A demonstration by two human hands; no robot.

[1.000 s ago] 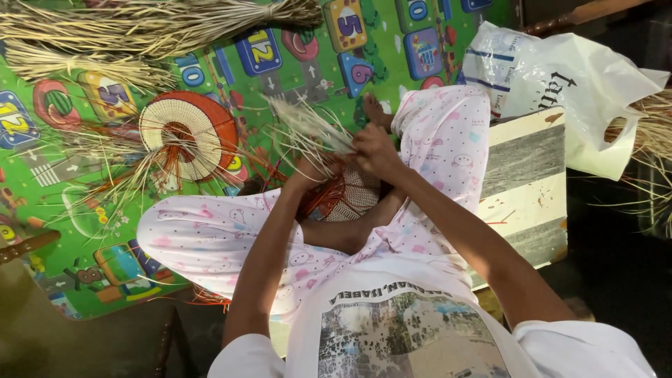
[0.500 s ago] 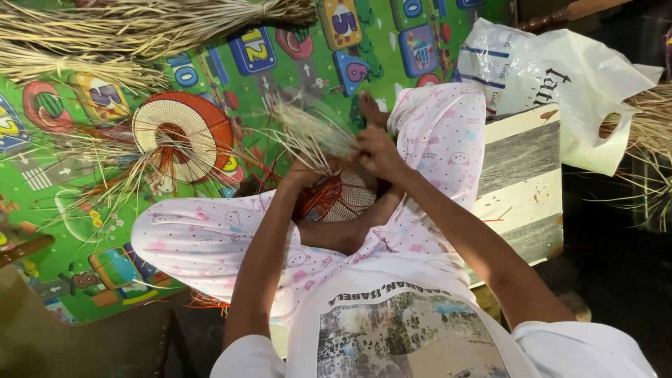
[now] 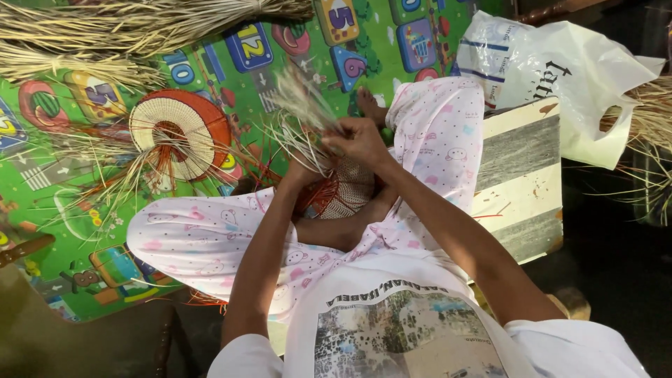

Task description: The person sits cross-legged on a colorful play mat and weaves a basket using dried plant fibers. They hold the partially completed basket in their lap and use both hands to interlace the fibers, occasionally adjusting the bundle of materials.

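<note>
Green play mat, white plastic bag, striped board, straw bundles.

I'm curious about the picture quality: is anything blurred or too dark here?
Head view: the loose straw strands above the hands smear with motion blur; the right hand and the woven fan on the green mat look sharp; the right edge falls into deep shadow.

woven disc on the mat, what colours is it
The woven disc is cream with a red-orange rim and centre, loose straw trailing from it; head view shows it.
</note>
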